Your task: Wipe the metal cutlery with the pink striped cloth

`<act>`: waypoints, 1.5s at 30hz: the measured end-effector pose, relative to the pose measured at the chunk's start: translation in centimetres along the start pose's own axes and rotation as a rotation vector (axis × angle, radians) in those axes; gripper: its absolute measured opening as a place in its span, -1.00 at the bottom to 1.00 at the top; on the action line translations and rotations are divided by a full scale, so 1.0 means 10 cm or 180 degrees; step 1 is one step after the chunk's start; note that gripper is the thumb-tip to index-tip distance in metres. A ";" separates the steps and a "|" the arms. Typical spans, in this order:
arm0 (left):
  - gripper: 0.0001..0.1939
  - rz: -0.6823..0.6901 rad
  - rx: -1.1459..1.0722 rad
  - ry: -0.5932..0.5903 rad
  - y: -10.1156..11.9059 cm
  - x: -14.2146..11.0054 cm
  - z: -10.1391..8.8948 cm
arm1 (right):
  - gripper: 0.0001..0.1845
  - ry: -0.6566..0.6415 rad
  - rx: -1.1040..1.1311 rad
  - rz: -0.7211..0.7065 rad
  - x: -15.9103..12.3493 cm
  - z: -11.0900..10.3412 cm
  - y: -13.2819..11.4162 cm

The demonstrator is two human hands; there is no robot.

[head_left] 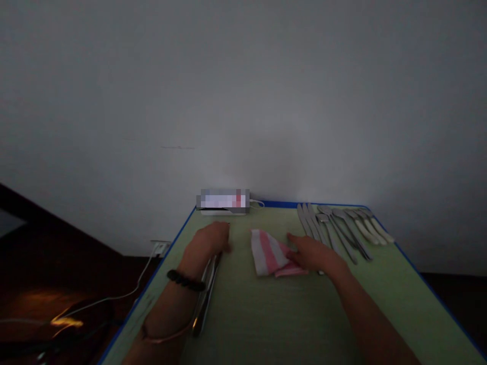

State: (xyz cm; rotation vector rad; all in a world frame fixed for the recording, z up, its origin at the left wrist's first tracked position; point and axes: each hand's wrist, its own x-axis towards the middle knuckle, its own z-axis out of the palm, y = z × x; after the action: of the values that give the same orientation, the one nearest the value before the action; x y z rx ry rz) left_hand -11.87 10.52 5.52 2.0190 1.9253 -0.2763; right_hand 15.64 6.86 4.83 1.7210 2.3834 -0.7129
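Note:
A pink-and-white striped cloth [269,253] lies loosely folded on the table, its right end bunched under my right hand [312,252]. The thumb and curled fingers of that hand grip the cloth, while the index finger sticks out above it. On the left, my left hand [211,238] reaches over the far end of several long pieces of cutlery [207,299] lying side by side. Its fingers point down, partly hidden and blurred, so whether they hold a piece is unclear. The forearm covers part of this cutlery.
Right of the cloth lie table knives [307,218], spoons [335,228] and white-handled pieces [375,230] in a row. A lit, pixelated device [223,202] with a white cable stands at the back left against the wall [243,101]. Blue edging [277,204] rims the green table [266,324].

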 end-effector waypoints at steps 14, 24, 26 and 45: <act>0.00 0.0407 -0.0040 -0.0013 -0.29 0.11 0.03 | -0.35 -0.0053 0.0099 -0.0351 -0.02 0.04 -0.26; -0.58 0.0296 0.0168 -0.0162 0.08 -0.03 0.01 | -0.49 0.0144 -0.0098 -0.0279 -0.01 0.05 -0.25; -0.61 0.0245 0.0207 -0.0327 0.14 -0.06 0.05 | -0.48 0.0197 0.0078 -0.0409 -0.05 0.01 -0.25; -0.80 0.1106 -0.0427 -0.1055 0.55 -0.47 -0.11 | -0.73 0.1100 0.1668 -0.1218 -0.37 -0.60 0.15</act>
State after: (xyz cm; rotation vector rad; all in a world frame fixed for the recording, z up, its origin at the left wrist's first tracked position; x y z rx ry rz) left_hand -6.82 6.39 8.89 2.0252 1.3363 -0.3562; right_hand 19.37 6.62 10.96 1.6734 3.0202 -1.2850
